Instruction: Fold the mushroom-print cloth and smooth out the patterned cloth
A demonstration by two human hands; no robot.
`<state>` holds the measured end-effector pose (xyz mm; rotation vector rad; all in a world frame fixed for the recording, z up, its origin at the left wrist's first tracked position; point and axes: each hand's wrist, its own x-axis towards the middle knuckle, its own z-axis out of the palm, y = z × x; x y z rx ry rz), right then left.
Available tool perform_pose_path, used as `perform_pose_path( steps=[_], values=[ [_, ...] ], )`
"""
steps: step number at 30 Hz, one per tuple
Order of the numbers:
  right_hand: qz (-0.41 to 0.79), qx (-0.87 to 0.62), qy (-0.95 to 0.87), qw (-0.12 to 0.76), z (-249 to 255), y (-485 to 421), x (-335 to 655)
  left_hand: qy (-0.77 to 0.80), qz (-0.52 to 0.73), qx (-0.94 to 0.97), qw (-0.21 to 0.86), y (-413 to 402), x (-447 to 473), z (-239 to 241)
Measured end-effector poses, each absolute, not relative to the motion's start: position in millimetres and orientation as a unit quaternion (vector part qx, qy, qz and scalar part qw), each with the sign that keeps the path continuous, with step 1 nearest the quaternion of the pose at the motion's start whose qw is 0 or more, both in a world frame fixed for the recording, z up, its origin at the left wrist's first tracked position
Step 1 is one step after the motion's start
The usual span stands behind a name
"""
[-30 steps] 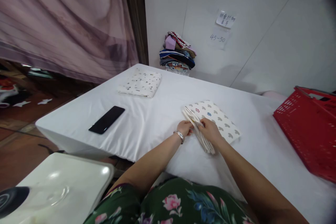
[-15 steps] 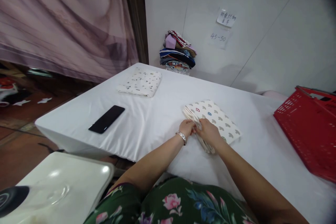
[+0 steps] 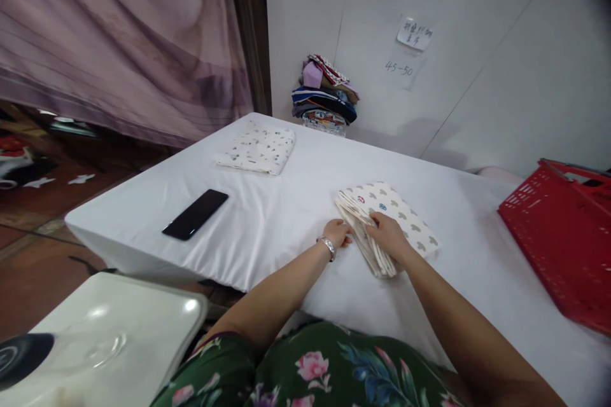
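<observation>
A folded cream cloth [image 3: 405,219] with grey-brown printed shapes and a few small coloured marks lies on the white-covered table [image 3: 296,203]. Its layered edge faces me and fans slightly apart. My right hand [image 3: 389,235] pinches the upper layers at that edge, with the palm over the cloth. At the lower left of the same edge is my left hand [image 3: 337,233], a silver bracelet on its wrist. Its fingers are curled in at the lower layers and seem to pinch them; the fingertips are partly hidden.
Another folded white patterned cloth [image 3: 260,149] lies at the table's far left. A black phone [image 3: 195,214] rests nearer me. At right stands a red plastic basket [image 3: 558,248]. Folded textiles [image 3: 324,98] are stacked by the wall; a white stool [image 3: 143,305] sits lower left.
My hands have drawn apart: the right has shifted slightly right, the left slightly left. The layered edge between them now gapes wider.
</observation>
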<state>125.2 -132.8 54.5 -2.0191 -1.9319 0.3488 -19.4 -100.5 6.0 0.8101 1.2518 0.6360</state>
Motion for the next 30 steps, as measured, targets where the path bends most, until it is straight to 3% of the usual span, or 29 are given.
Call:
perform_pose_path(
  steps=[8,17,30],
  values=[
    [0.145,-0.708,-0.659,0.208,53,-133,128,0.56,0.265,0.376,0.69,-92,-14,13],
    [0.167,-0.699,-0.656,0.229,49,-132,131,0.604,0.3,0.41,0.614,-94,-5,13],
    [0.181,-0.697,-0.648,0.247,44,-130,133,0.552,0.243,0.422,0.677,-87,-2,10]
  ],
)
